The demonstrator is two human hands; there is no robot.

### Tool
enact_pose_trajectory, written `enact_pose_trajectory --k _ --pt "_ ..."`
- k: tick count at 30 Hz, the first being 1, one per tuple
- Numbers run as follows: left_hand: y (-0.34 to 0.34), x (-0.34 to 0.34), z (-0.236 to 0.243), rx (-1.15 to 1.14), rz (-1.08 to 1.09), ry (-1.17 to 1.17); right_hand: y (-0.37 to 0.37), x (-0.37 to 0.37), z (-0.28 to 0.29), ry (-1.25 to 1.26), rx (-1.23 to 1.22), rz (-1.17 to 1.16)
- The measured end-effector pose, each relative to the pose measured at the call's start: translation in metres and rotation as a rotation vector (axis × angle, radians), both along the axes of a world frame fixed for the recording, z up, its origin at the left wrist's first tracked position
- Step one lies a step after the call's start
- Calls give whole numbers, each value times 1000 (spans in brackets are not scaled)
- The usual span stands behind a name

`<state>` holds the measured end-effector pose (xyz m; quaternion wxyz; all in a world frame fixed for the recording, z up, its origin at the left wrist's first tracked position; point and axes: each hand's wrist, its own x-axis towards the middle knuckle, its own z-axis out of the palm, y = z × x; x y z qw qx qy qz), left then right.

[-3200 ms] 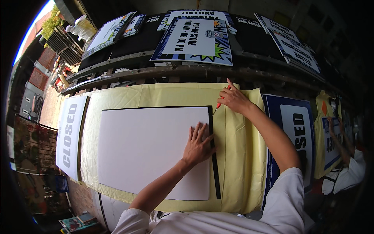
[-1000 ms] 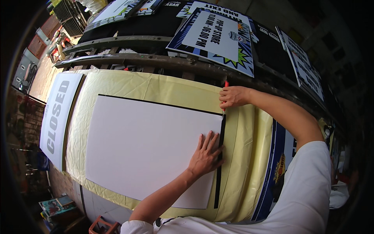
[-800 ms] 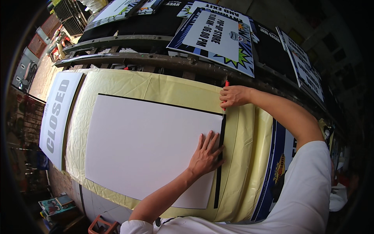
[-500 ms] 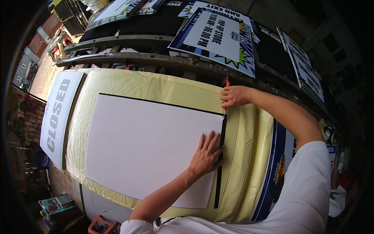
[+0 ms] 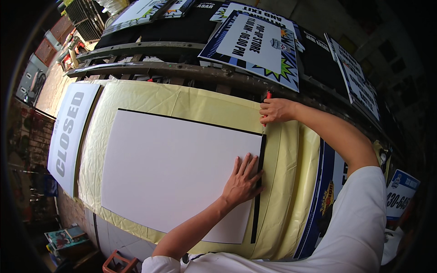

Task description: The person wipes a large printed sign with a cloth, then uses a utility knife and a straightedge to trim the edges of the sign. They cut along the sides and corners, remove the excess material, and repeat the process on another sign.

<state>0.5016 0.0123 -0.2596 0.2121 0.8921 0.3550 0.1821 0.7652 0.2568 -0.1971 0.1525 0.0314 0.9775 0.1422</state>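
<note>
Right hand point(image 5: 277, 110): hold tightened from loose to fist around red cutter point(image 5: 269, 95); tip at top of black strip point(image 5: 256, 218).
Left hand point(image 5: 242, 179): spread on white sheet point(image 5: 177, 168), gripping nothing.

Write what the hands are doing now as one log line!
left hand: spread on white sheet | right hand: holding red tool | tool tip: near upper end of black strip

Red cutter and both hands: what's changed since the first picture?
The right hand curled in its outstretched index finger and swung the red cutter from a slant to nearly in line with the black strip, tip now at the strip's top end. The head view turned too. Nothing was let go. The left hand stayed flat on the white sheet, near its right edge.
</note>
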Motion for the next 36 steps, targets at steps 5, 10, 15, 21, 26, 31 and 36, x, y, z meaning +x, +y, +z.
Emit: enact_pose_trajectory --k 5,10,15,21,26,31,36 --pt "0 -2 0 -2 1 -6 14 7 7 -36 73 -92" --pt "-2 1 -4 12 -5 -11 14 25 24 -59 166 -150" --pt "-3 1 3 25 -32 -30 -55 6 12 287 283 -810" --pt "-4 -3 -9 106 -68 30 -230 -56 26 1075 -251 -1732" --pt "-12 15 22 107 -103 -172 -381 -66 -16 1598 -454 -2041" --pt "-32 25 83 -25 -93 -415 -441 -96 13 2093 -748 -1652" --pt "-55 4 128 -177 55 -659 -441 -133 29 2085 -809 -1638"
